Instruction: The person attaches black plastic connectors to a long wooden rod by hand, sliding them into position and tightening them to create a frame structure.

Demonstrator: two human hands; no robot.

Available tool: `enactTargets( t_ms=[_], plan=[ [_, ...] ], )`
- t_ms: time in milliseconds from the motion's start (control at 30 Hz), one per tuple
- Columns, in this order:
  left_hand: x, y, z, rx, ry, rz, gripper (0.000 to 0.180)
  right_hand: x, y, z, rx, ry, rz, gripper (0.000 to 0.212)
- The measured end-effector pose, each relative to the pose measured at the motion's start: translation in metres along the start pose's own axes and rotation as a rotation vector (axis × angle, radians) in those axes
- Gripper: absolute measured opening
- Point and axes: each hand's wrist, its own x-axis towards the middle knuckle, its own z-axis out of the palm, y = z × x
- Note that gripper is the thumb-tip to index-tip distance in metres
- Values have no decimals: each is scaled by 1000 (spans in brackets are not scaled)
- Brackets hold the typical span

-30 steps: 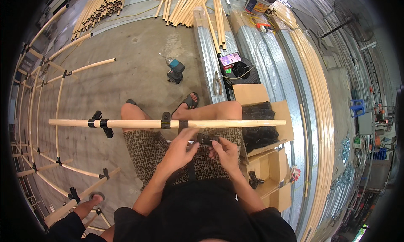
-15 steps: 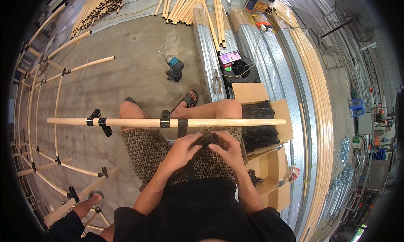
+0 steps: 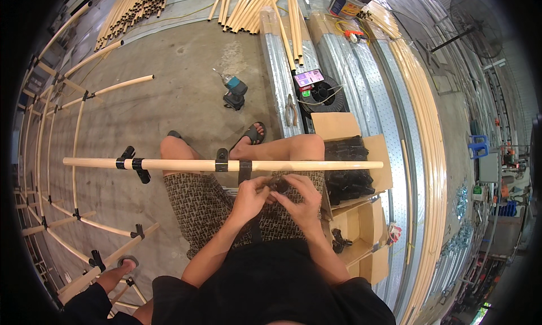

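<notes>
A long cream pipe (image 3: 316,165) lies crosswise over my thighs, with several black pipe clamps along it. One black clamp (image 3: 222,160) sits near its middle, and a pair of joined clamps (image 3: 133,164) is toward its left end. Just on the near side of the pipe, my left hand (image 3: 252,199) and my right hand (image 3: 300,196) come together, fingers bent inward. Between their fingertips is a dark pipe clamp (image 3: 278,184), partly covered by the fingers. Both hands grip it.
An open carton of black clamps (image 3: 347,175) stands at my right, beside a second carton (image 3: 364,226). Beyond are pliers (image 3: 291,110), a wire spool (image 3: 323,96) and bundled metal profiles. A cordless drill (image 3: 234,92) lies ahead; a pipe frame (image 3: 76,155) and another person's foot (image 3: 129,264) are left.
The dark clamp has turned between my fingers and shifted slightly up toward the pipe. My right hand has moved a little left, its fingers closer to the left ones.
</notes>
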Motion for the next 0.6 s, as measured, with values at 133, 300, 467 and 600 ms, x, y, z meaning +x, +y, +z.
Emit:
enactTargets(
  t_ms=[133,300,467,600],
  plan=[
    [6,-19,8,-56,59,58,24,-4,-4,4,-94,41,-118,49],
    [9,-34,18,-154,123,96,20,-5,-3,9,-113,91,-152,50],
    [5,-21,17,-192,103,96,20,-2,-5,9,-99,105,-143,49],
    [1,-12,18,-166,115,120,20,-1,-6,8,-94,95,-167,48]
  ],
)
